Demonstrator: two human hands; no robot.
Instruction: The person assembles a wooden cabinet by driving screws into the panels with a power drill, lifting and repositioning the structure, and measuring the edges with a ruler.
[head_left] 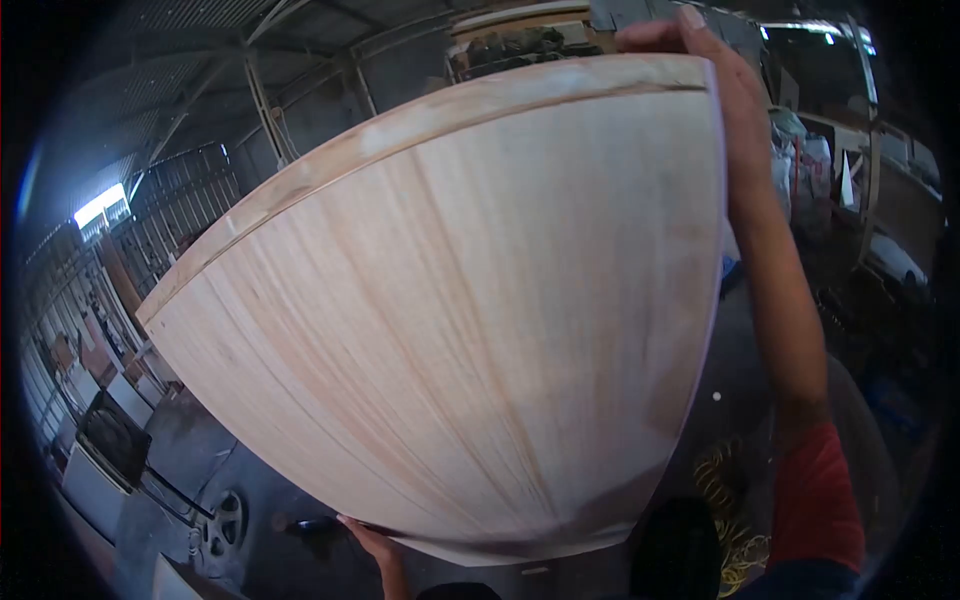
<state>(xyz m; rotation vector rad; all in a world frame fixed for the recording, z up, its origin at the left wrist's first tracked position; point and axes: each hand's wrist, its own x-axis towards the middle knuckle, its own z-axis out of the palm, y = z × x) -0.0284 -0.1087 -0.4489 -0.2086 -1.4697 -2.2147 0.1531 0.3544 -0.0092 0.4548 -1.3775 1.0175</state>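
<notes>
Floor partly blocked — yellow coil beyond the wooden panel both hands hold.

Roof: corrugated metal sheeting over exposed beams
Light: bright window at far left, small lamps at upper right
Left wall: upright slats, boards leaning
Floor: dark grey, with a coiled yellow hose
Furniture: dark-backed chair at left
Right side: bags near wooden framing
</notes>
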